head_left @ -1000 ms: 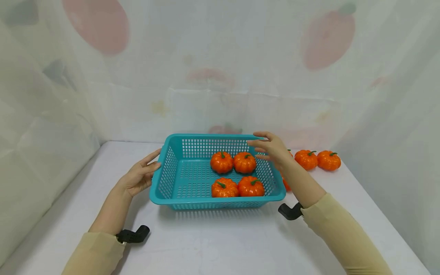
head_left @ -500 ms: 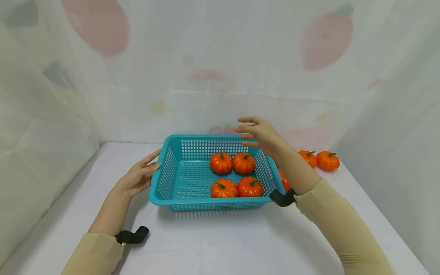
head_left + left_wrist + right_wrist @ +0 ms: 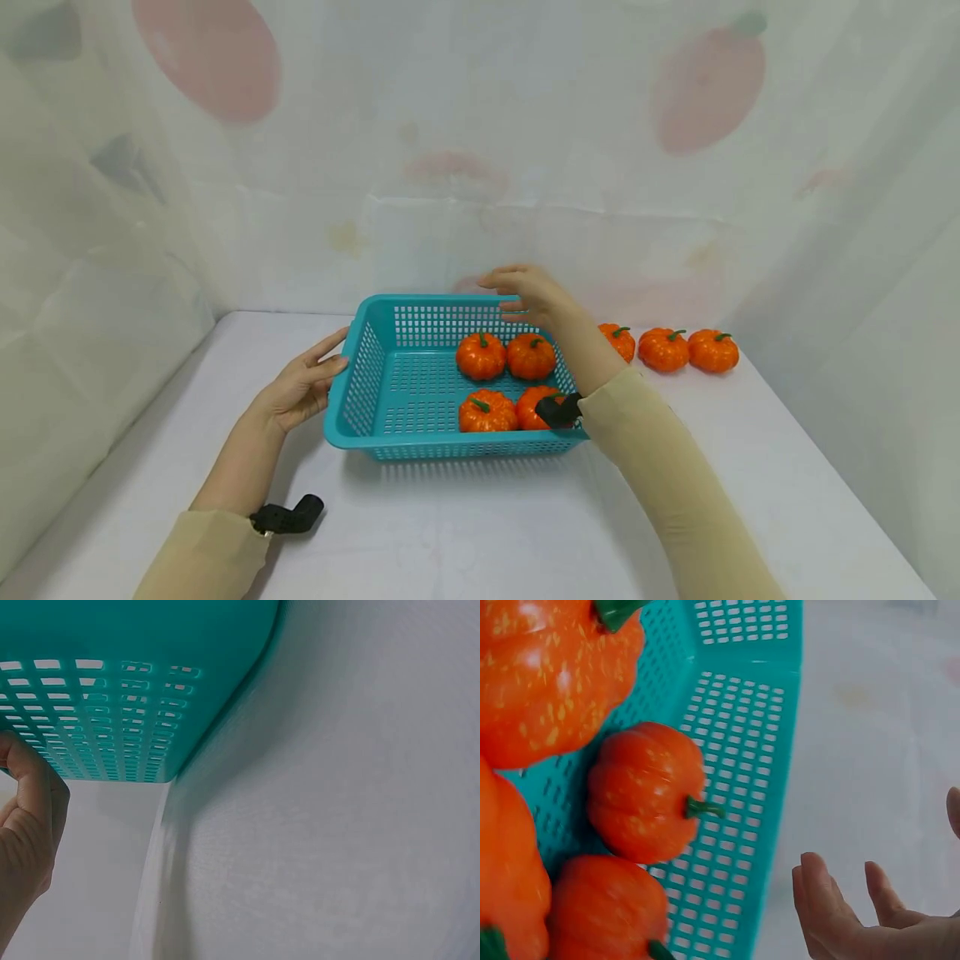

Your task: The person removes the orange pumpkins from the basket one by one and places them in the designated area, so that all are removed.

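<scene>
— While my right hand (image 3: 534, 297) hovers with relaxed, parted fingers over the far rim of the teal basket (image 3: 352, 379), what worries you?

— Your sleeve (image 3: 660, 467) crosses the basket's right wall; dragging it could tip the basket, I'd judge.

— My left hand (image 3: 300, 385) rests flat-fingered against the left wall, mid-table, steadying it.

— It only touches, so a shove could slide it. The four pumpkins (image 3: 481, 356) inside may roll; three more (image 3: 663, 348) sit by the table's far right edge.
</scene>
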{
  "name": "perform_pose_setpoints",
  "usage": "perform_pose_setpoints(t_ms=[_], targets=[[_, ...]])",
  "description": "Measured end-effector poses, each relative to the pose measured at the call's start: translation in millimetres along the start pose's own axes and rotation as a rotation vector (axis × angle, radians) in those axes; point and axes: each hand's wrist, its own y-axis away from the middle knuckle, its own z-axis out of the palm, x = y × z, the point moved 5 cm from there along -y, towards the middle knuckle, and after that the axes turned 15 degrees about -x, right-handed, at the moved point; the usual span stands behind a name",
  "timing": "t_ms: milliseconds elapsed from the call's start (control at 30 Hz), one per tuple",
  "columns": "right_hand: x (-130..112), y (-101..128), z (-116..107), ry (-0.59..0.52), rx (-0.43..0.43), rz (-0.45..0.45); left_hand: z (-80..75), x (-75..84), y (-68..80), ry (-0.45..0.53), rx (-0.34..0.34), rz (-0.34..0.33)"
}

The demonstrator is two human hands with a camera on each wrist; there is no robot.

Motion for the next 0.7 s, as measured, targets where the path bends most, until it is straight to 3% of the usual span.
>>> perform_pose_setpoints(t_ms=[133, 367, 567, 700], targets=[[11, -14, 1, -0.037, 0.047, 0.067, -0.3, 0.1, 0.7, 0.0, -0.003, 0.002], [27, -29, 2, 0.008, 0.104, 0.171, -1.1, -0.2, -0.1, -0.002, 0.002, 0.005], [39, -39, 1, 0.091, 0.051, 0.201, -1.0, -1.0, -0.6, 0.0, -0.005, 0.001], [46, -40, -1, 0.135, 0.054, 0.278, -2.1, -0.8, -1.0, 0.003, -0.005, 0.003]])
